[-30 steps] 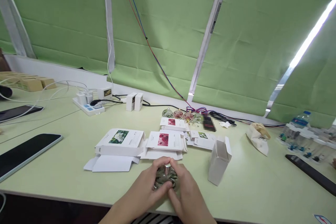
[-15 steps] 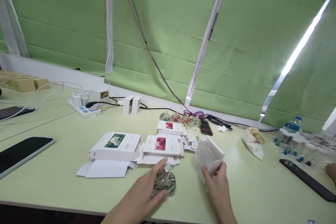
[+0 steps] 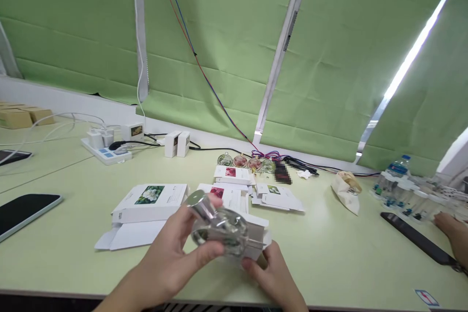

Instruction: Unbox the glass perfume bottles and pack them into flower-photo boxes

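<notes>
My left hand (image 3: pixel 170 253) is closed around a round clear glass perfume bottle (image 3: pixel 228 226), its silver cap tilted up and to the left above the table. In my right hand (image 3: pixel 272 273) is a white carton insert (image 3: pixel 256 234) with clear plastic sides, pressed close against the bottle. Motion blurs where the two meet. Beyond my hands lie flattened white boxes: one with a white flower picture (image 3: pixel 151 195), one with a red picture (image 3: pixel 230 174), and another with a small flower print (image 3: pixel 278 195). Several round bottles (image 3: pixel 240 160) stand behind them.
A power strip (image 3: pixel 109 156) with plugs and small white boxes (image 3: pixel 177 144) stand at the back left. One phone (image 3: pixel 27 212) lies at left, a dark device (image 3: pixel 417 239) at right. Another person's hand (image 3: pixel 451 231) rests near lidded containers (image 3: pixel 413 200). A cloth pouch (image 3: pixel 347 192) lies nearby.
My left hand has lifted the perfume bottle off the table and tipped it. My right hand has brought the insert leftward against it. The view has shifted slightly.
</notes>
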A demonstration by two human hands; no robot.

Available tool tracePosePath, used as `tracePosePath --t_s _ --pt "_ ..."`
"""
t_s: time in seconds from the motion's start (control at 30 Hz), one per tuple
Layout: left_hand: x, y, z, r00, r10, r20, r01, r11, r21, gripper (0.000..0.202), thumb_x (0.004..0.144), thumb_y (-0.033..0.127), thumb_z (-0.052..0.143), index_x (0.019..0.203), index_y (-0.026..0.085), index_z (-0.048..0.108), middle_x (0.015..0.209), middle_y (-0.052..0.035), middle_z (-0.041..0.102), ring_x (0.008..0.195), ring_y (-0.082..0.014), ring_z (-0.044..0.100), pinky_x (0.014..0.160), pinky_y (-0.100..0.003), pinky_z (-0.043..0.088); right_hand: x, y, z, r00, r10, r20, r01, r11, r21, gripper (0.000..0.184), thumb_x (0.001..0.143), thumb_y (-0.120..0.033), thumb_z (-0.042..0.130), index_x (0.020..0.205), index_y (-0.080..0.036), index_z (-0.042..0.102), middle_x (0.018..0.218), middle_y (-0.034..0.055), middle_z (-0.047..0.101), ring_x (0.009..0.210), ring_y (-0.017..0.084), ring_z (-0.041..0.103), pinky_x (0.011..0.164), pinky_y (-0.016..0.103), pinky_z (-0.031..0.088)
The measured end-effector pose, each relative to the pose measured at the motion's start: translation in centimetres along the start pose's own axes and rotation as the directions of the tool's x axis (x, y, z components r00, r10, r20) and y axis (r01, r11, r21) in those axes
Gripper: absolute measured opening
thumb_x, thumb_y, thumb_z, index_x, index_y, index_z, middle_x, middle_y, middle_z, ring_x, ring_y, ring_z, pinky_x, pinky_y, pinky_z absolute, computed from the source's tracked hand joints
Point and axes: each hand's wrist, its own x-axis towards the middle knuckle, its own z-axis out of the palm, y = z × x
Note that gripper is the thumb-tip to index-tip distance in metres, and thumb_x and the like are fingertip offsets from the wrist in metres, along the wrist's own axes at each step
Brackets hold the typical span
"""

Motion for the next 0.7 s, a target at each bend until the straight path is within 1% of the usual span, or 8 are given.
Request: tracePosePath --t_s 0.07,0.13,0.2,0.3,0.37,0.5,0.6,0.7 --pt "1.9 1.9 -0.1 0.991 0.041 0.128 -0.048 0.998 0.051 0.039 0.077 0.038 0.066 0.111 0.024 0.051 0.105 -0.0052 0.061 0.100 -0.0239 0.057 0.083 -0.029 0.048 -0.1 -0.1 0.0 1.000 -0.006 0.009 0.006 1.000 0.001 0.049 0.077 -0.045 0.061 0.118 -0.018 0.057 0.112 0.0122 0.064 0.104 0.030 0.058 0.089 0.040 0.046" --pt "3.7 3.1 0.2 0.976 0.054 0.213 -0.073 0.994 0.079 0.037 0.079 0.036 0.064 0.111 0.023 0.052 0.104 -0.0052 0.061 0.099 -0.0232 0.057 0.083 -0.029 0.047 -0.1 -0.2 0.0 1.000 -0.025 0.003 0.025 1.000 -0.002 0.050 0.076 -0.045 0.062 0.118 -0.018 0.057 0.113 0.0123 0.063 0.104 0.030 0.059 0.089 0.040 0.046" --pt "5.0 3.6 0.7 0.974 0.068 0.218 -0.078 0.996 0.038 0.037 0.080 0.036 0.063 0.112 0.023 0.050 0.103 -0.0047 0.060 0.099 -0.0221 0.056 0.082 -0.029 0.046 -0.1 -0.2 0.1 0.999 -0.052 0.003 0.052 0.999 -0.003 0.048 0.075 -0.045 0.062 0.116 -0.019 0.058 0.113 0.0118 0.064 0.103 0.029 0.059 0.089 0.039 0.047" --pt "6.1 3.7 1.2 0.986 0.093 0.141 -0.083 0.993 -0.079 0.037 0.081 0.036 0.062 0.113 0.024 0.047 0.103 -0.0038 0.057 0.100 -0.0204 0.055 0.083 -0.027 0.045 0.1 -0.6 0.1 0.993 -0.104 0.048 0.102 0.994 0.031 0.043 0.077 -0.046 0.061 0.112 -0.022 0.060 0.110 0.0098 0.065 0.101 0.027 0.061 0.088 0.036 0.047" --pt "6.1 3.9 1.2 0.988 0.092 0.126 -0.080 0.992 -0.097 0.036 0.081 0.036 0.062 0.112 0.025 0.047 0.102 -0.0031 0.057 0.099 -0.0194 0.055 0.081 -0.026 0.045 0.3 -0.9 0.0 0.990 -0.130 0.058 0.127 0.991 0.046 0.043 0.078 -0.046 0.060 0.113 -0.023 0.059 0.111 0.0085 0.065 0.102 0.026 0.060 0.089 0.035 0.047" --pt "4.6 4.8 1.0 0.978 0.078 0.194 -0.069 0.996 -0.052 0.035 0.080 0.034 0.064 0.110 0.026 0.048 0.100 -0.0018 0.058 0.094 -0.0183 0.056 0.078 -0.024 0.045 0.4 -1.2 -0.1 0.993 -0.108 0.049 0.107 0.993 0.040 0.043 0.079 -0.046 0.060 0.114 -0.022 0.058 0.113 0.0077 0.065 0.104 0.026 0.059 0.090 0.034 0.046" --pt "3.5 5.3 1.0 0.969 0.054 0.242 -0.044 0.998 -0.046 0.034 0.082 0.033 0.063 0.112 0.027 0.048 0.104 -0.0021 0.057 0.099 -0.0194 0.055 0.081 -0.026 0.045 0.4 -1.0 -0.1 0.993 -0.100 0.060 0.097 0.994 0.053 0.043 0.078 -0.046 0.061 0.113 -0.021 0.058 0.112 0.0074 0.065 0.102 0.025 0.059 0.088 0.033 0.046" --pt "3.8 5.2 1.3 0.968 0.012 0.252 0.008 0.997 -0.079 0.035 0.083 0.034 0.061 0.114 0.026 0.047 0.110 -0.0039 0.057 0.104 -0.0214 0.054 0.085 -0.029 0.044 0.5 -0.7 0.0 0.989 -0.121 0.081 0.113 0.989 0.095 0.041 0.078 -0.047 0.061 0.110 -0.021 0.059 0.109 0.0066 0.066 0.099 0.024 0.061 0.086 0.031 0.047"
